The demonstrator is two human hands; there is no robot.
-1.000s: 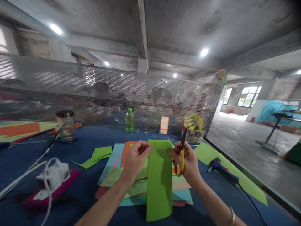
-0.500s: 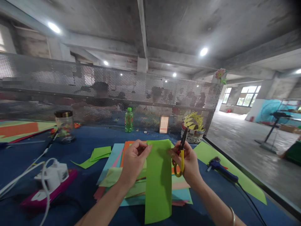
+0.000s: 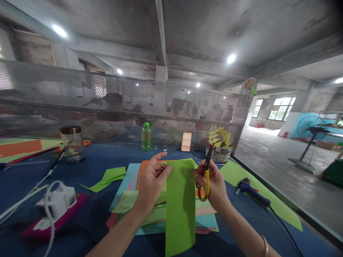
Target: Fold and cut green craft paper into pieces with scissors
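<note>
A long strip of green paper (image 3: 180, 207) hangs between my hands over a pile of coloured paper sheets (image 3: 127, 196). My left hand (image 3: 152, 178) pinches its upper left edge between thumb and fingers, the index finger raised. At the upper right edge, my right hand (image 3: 213, 182) grips the strip with thumb and fingertips. The same hand also holds yellow-handled scissors (image 3: 207, 178), their dark blades pointing up. Left of the pile lie several smaller green paper pieces (image 3: 114, 175).
A purple power strip (image 3: 65, 214) with white plugs and cables lies at left, near a glass jar (image 3: 72, 144). Behind stand a green bottle (image 3: 146, 137) and a basket (image 3: 219, 151) of yellow paper pieces. A blue glue gun (image 3: 253, 192) rests on a green sheet (image 3: 285, 207) at right.
My left index finger has lifted away from the strip and points up. The right hand, scissors and strip stay nearly where they were; the view has shifted slightly.
</note>
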